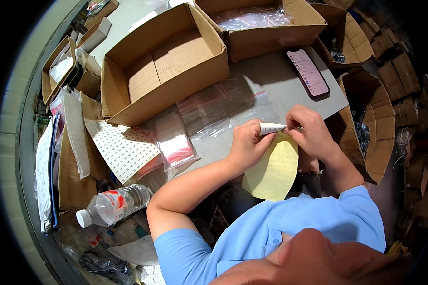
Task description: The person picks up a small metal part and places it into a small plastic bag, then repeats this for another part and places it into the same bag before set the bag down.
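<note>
Between my hands is a sticker sheet (274,172), its yellow backing hanging toward my lap. Its top edge is bent over, showing a white strip with small printed marks. My left hand (248,144) is closed on that edge, thumb and fingers pinching it. At the other end of the strip, my right hand (310,130) has its thumb and fingertips pressed together on the sheet's corner; whether a loose sticker is between them is too small to tell. Clear zip bags (205,111) lie flat on the table just beyond my hands.
An open cardboard box (166,90) stands beyond the bags, with a box of bagged parts (271,40) beside it. A phone (309,75) lies at right near open cartons (373,123). At left are a bag stack (172,137), another sticker sheet (121,148) and a plastic bottle (114,205).
</note>
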A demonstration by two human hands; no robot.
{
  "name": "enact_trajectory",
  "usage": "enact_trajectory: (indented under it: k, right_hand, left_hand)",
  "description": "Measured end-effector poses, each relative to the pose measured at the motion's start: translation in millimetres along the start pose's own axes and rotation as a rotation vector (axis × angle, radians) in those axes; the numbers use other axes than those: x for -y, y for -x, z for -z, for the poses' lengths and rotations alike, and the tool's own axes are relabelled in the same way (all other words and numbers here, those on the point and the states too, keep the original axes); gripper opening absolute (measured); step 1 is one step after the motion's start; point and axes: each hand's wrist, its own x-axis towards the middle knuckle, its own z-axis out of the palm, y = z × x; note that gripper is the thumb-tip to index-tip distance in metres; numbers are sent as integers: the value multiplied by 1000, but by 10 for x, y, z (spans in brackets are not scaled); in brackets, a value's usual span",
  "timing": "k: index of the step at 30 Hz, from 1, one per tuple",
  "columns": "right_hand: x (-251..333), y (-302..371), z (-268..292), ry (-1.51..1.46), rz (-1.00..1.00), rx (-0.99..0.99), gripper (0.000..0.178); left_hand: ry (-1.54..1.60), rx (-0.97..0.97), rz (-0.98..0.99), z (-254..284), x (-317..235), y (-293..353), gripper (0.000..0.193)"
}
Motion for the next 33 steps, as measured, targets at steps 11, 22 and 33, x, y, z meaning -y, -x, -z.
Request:
enact_trajectory:
  k: [11,22,33]
  right_hand:
    - [-77,10,-5,78,122,-27,14]
    - [-480,-651,138,-417,-108,251,16]
    - [-457,-942,-134,80,-18,103,45]
  left_hand:
    - [34,-12,79,1,-68,-18,10]
    - [-225,256,-270,-27,97,-14,13]
    - [-300,414,-320,-31,112,-7,15]
